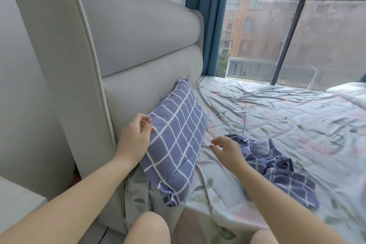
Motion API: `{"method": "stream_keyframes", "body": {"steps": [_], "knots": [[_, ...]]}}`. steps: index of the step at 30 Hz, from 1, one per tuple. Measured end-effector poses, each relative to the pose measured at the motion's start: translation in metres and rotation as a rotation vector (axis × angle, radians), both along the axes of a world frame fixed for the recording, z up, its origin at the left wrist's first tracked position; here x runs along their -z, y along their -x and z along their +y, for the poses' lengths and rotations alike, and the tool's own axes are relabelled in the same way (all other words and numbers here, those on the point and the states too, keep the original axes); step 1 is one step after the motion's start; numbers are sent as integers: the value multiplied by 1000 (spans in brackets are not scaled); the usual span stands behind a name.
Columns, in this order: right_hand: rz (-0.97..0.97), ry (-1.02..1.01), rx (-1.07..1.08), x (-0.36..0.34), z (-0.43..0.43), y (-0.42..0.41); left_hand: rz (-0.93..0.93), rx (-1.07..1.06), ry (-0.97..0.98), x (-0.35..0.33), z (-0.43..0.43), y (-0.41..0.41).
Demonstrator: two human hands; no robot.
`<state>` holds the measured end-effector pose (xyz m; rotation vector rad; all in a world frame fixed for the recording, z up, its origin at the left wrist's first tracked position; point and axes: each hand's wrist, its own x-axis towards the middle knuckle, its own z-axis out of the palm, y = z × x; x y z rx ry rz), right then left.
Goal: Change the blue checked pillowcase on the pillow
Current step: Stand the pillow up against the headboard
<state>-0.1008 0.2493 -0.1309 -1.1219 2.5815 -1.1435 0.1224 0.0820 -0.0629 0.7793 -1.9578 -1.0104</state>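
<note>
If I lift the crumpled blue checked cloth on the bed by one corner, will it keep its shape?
Probably not: the crumpled pillowcase lies in loose folds, so it should hang floppy. It looks thin, so likely light. It may drag on the wrinkled sheet.

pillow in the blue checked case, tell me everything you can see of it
The pillow is plump and rectangular, in a blue cloth case with a white grid. It stands tilted, leaning against the grey padded headboard, its lower end on the floral sheet, where the case bunches into darker folds. The left hand touches its upper left edge with curled fingers; whether they pinch the cloth is unclear. The right hand hovers beside it, not touching.
</note>
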Motion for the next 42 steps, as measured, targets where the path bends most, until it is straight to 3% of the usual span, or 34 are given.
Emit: {"method": "stream_keyframes", "body": {"steps": [4,8,10,16,23,25,27,32,38,42], "knots": [[22,-226,164,16,59,48,-131,205,-116,14,33,58],[61,-423,422,39,112,80,-335,291,-136,47,59,109],[-17,-502,500,53,132,93,-412,298,-125,64,72,127],[-311,-423,502,107,141,134,-525,263,-108,92,91,147],[-333,-525,485,147,113,150,-562,262,-305,104,83,164],[-312,-474,462,143,114,146,-531,291,-464,105,89,168],[-282,-291,382,133,115,141,-493,316,-612,102,98,170],[-241,161,105,66,108,110,-360,406,-754,91,109,175],[-190,272,-297,-41,90,42,85,592,-789,48,84,153],[-256,340,-436,-77,65,3,159,720,-777,20,66,108]]}}
